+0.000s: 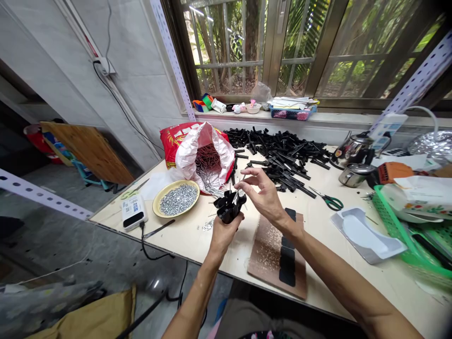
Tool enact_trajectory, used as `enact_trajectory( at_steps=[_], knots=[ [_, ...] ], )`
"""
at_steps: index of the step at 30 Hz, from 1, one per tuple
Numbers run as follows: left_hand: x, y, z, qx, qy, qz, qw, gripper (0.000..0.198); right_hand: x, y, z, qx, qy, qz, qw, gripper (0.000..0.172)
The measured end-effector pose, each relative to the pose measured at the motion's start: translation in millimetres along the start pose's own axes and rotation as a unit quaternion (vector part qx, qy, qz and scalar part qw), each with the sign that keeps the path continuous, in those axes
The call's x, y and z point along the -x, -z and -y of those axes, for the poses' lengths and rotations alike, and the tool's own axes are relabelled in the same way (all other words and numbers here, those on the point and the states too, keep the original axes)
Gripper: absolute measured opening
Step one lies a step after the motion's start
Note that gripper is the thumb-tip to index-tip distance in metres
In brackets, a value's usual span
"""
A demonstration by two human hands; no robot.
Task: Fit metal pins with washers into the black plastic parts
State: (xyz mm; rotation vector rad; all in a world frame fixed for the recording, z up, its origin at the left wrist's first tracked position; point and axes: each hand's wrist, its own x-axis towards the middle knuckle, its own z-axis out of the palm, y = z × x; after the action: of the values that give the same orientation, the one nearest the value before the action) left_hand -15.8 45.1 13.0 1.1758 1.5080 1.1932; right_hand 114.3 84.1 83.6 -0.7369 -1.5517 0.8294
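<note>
My left hand (223,231) is wrapped round a bundle of black plastic pieces (229,207), with thin metal rods sticking out of it. Above the bundle, the thumb and fingers of my right hand (260,195) pinch a thin metal rod (238,189), its lower end among the black pieces. Just behind stands an open white and red sack (186,153) filled with reddish and silvery rods (208,165). To the left, a yellow dish (156,207) holds many small metal nuts or washers (178,198), and a few more (208,225) lie loose on the table.
Black plastic parts (282,150) are heaped at the back. A brown board (263,254) with dark pads lies in front. Green-handled scissors (332,202), a grey-white tray (367,233), a green basket (391,221) and a metal cup (356,175) are at right; a white device (134,212) at left.
</note>
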Motion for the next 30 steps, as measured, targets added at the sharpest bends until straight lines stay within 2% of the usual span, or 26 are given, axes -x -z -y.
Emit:
enact_trajectory(
  at_steps=[5, 10, 12, 14, 15, 17, 19, 21, 25, 30],
  knots=[
    [-1, 0.9, 1, -0.015, -0.013, -0.001, 1.0, 0.022, 4, -1, -14, 0.014, 0.015, 0.026, 0.999, 0.02],
    [-6, 4.2, 5, -0.028, -0.005, -0.005, 1.0, 0.026, 6, 1, -17, 0.115, 0.06, 0.061, 0.99, 0.012],
    [-8, 5.3, 6, -0.034, -0.006, -0.01, 0.999, 0.028, 4, 4, -14, 0.14, 0.071, 0.084, 0.984, 0.013],
    [-7, 7.1, 4, -0.029, -0.002, -0.019, 0.999, 0.028, -2, 9, -17, 0.143, 0.068, 0.082, 0.984, 0.017],
    [-7, 8.5, 3, -0.022, 0.001, -0.025, 0.999, 0.029, -5, 12, -21, 0.151, 0.054, 0.065, 0.985, 0.02],
    [-4, 11.9, -1, -0.001, 0.007, -0.038, 0.999, 0.029, -10, 19, -38, 0.223, -0.033, 0.038, 0.974, 0.024],
    [-1, 15.7, -5, 0.022, 0.01, -0.053, 0.998, 0.03, -11, 24, -61, 0.321, -0.154, 0.061, 0.933, 0.024],
    [1, 18.9, -7, 0.038, 0.009, -0.061, 0.997, 0.03, -6, 23, -86, 0.382, -0.242, 0.11, 0.885, 0.021],
    [0, 21.5, -5, 0.039, 0.002, -0.053, 0.998, 0.028, 9, 12, -117, 0.429, -0.296, 0.132, 0.843, 0.018],
    [0, 21.0, -3, 0.037, 0.015, -0.057, 0.998, 0.03, 6, -1, -123, 0.471, -0.308, 0.161, 0.811, 0.02]
  ],
)
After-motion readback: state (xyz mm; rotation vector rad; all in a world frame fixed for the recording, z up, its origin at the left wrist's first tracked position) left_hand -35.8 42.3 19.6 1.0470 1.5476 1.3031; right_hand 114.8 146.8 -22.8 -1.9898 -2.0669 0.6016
